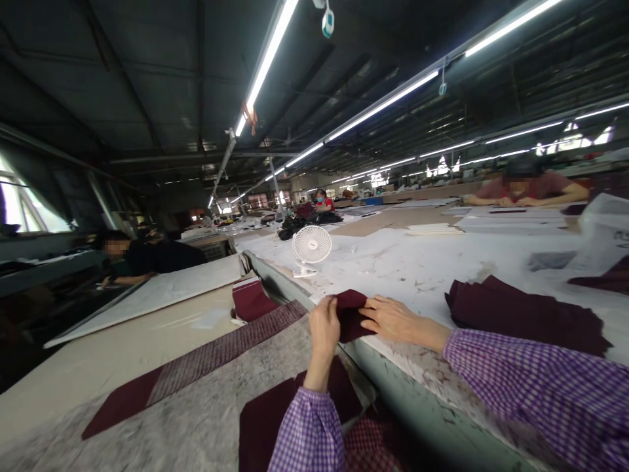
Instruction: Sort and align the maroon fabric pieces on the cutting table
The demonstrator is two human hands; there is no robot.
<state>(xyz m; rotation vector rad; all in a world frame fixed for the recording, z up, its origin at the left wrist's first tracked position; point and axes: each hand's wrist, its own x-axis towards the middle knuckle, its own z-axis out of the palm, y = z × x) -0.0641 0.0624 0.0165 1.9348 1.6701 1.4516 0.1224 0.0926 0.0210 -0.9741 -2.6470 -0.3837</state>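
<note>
A small maroon fabric piece (352, 321) lies at the near edge of the white-covered table, its upper part raised and bent. My left hand (324, 331) is closed on its left side, thumb and fingers pinched together. From the right, my right hand (393, 319) reaches over the table with fingers stretched out and apart, their tips touching the piece's right side. A fanned stack of maroon fabric pieces (525, 314) rests to the right of my hands. Below my left forearm is a larger maroon piece (260, 419), partly covered by my sleeve.
A white fan (312, 246) stands beyond my hands. Along the lower left board runs a row of overlapping maroon strips (211, 360). A maroon bundle (253, 298) sits behind it. A gap separates board and table. Co-workers sit left, right and far back.
</note>
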